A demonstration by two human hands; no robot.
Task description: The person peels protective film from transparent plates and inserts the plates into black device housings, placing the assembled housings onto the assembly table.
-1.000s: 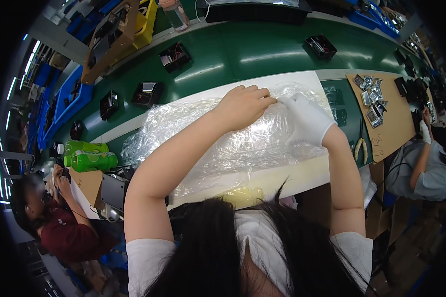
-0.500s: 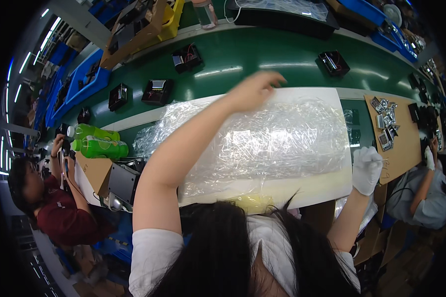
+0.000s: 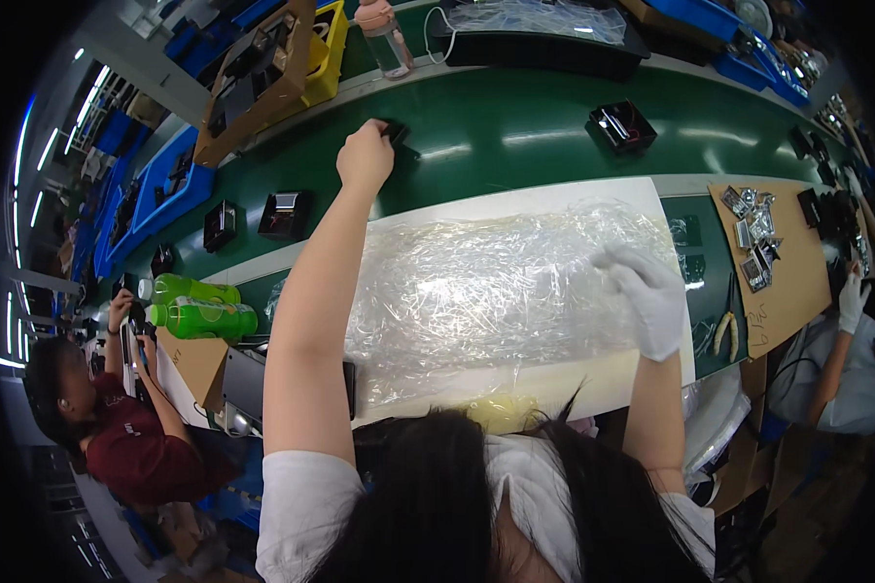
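My bare left hand (image 3: 366, 155) reaches far over the green belt. Its fingers are closed on the edge of a small black open-topped box (image 3: 397, 134), which the hand partly hides. In front of me, a white board (image 3: 603, 374) carries a wide spread of crinkled clear plastic film (image 3: 467, 282). My right hand (image 3: 648, 299), in a white glove, hovers over the right part of this film. Its fingers are apart with nothing in them; whether they touch the film I cannot tell.
More black boxes with silvery parts stand on the belt, one at right (image 3: 622, 127) and one at left (image 3: 284, 214). Green bottles (image 3: 204, 319) stand at left near a co-worker (image 3: 136, 418). Pliers (image 3: 725, 330) and a cardboard sheet (image 3: 783, 291) with metal parts lie at right.
My left hand has moved left and away from me onto a black box, which is now shifted and partly covered. My gloved right hand has moved left from the board's edge over the film, opening.
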